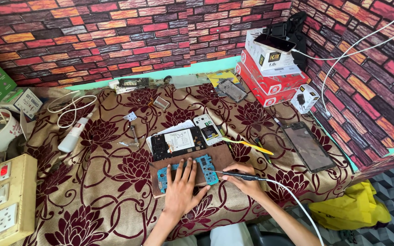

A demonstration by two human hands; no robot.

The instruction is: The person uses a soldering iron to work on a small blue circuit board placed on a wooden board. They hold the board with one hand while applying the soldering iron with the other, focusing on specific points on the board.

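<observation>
My left hand lies flat with fingers spread on a blue circuit board, pressing it onto a brown work pad. My right hand grips a slim dark soldering pen with a white cable; its tip touches the board's right part. Just beyond the pad lies an opened black phone body, with a small white phone beside it.
A flowered cloth covers the table. A phone screen panel lies right, stacked red and white boxes at back right. A white glue bottle, cables and a beige socket board are left. Yellow tweezers rest near the pad.
</observation>
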